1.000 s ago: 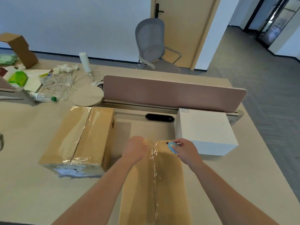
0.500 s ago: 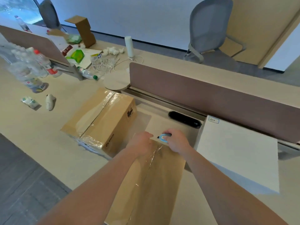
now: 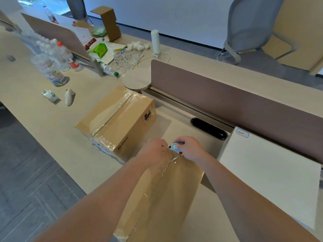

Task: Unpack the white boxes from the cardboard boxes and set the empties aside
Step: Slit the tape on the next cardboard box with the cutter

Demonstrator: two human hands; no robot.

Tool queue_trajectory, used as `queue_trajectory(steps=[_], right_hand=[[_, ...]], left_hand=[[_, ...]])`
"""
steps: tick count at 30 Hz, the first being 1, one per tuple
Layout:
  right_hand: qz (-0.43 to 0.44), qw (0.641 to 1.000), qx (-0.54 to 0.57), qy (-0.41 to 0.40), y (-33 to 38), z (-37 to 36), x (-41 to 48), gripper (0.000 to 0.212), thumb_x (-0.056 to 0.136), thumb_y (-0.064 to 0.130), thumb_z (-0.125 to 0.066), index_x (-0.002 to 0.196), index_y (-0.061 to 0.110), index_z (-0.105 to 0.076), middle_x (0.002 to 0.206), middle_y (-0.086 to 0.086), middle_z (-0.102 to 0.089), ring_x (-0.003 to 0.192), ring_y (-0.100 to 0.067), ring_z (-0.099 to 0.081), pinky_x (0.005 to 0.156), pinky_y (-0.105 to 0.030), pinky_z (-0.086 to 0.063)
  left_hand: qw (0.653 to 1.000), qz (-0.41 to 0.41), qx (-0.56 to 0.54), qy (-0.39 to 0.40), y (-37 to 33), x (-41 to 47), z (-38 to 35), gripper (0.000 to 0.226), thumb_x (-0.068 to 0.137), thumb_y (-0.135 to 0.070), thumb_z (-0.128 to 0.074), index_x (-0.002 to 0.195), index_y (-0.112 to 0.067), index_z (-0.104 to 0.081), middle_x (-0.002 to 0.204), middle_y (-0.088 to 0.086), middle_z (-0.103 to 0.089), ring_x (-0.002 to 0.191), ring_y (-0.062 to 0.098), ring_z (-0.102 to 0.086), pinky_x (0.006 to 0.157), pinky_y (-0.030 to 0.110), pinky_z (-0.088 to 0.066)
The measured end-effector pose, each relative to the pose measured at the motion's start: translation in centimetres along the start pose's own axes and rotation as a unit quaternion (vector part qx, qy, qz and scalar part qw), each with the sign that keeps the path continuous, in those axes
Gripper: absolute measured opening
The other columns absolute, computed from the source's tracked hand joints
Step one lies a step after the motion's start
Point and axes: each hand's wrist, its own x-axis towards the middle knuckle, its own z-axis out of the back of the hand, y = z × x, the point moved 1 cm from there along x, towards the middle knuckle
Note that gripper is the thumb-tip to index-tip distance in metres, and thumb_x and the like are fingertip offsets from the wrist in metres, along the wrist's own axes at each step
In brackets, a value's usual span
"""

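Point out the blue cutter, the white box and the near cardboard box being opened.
blue cutter (image 3: 175,147), head view, on its blue body.
white box (image 3: 267,175), head view, middle of its top face.
near cardboard box (image 3: 178,180), head view, right top flap beside the taped seam.

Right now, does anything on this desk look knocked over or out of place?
Yes. A green-capped bottle lies on its side by the end of the left divider, beside a tangle of white cords. A crumpled wrapper and a white wad sit loose on the desk. The two taped cardboard boxes look intact.
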Motion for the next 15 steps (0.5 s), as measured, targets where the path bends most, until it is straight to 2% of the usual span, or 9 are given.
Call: queue_trajectory(steps=[4, 9, 15], right_hand=[[-0.001, 1.0, 0.004, 0.001, -0.1, 0.4, -0.5, 0.018, 0.098, 0.012, -0.059, 0.11, 0.018, -0.07, 0.106, 0.001, -0.068, 0.099, -0.017, -0.064, 0.09, -0.036, -0.056], [-0.001, 1.0, 0.011, 0.005, 0.1, 0.4, -0.5, 0.018, 0.099, 0.012, -0.057, 0.109, 0.019, -0.07, 0.106, 0.001, -0.069, 0.097, -0.014, -0.064, 0.086, -0.032, -0.056], [0.029, 0.996, -0.074, 0.028, 1.0, 0.8, -0.3, 0.02, 0.1, 0.013, -0.056, 0.113, 0.02, -0.069, 0.109, 0.005, -0.068, 0.102, -0.014, -0.063, 0.089, -0.027, -0.052]], left_hand=[[1.0, 0.005, -0.011, 0.003, 0.1, 0.2, -0.2, 0.033, 0.091, -0.02, -0.054, 0.123, -0.024, -0.061, 0.126, -0.002, -0.06, 0.114, 0.019, -0.056, 0.098, 0.033, -0.046], [1.0, 0.013, -0.02, 0.005, 0.1, 0.5, -0.3, 0.032, 0.091, -0.021, -0.056, 0.122, -0.024, -0.061, 0.124, -0.002, -0.059, 0.112, 0.019, -0.056, 0.104, 0.039, -0.044], [1.0, 0.012, -0.023, -0.001, 0.1, 0.6, -0.4, 0.032, 0.089, -0.024, -0.057, 0.121, -0.024, -0.061, 0.125, -0.003, -0.056, 0.118, 0.02, -0.052, 0.108, 0.044, -0.039]])
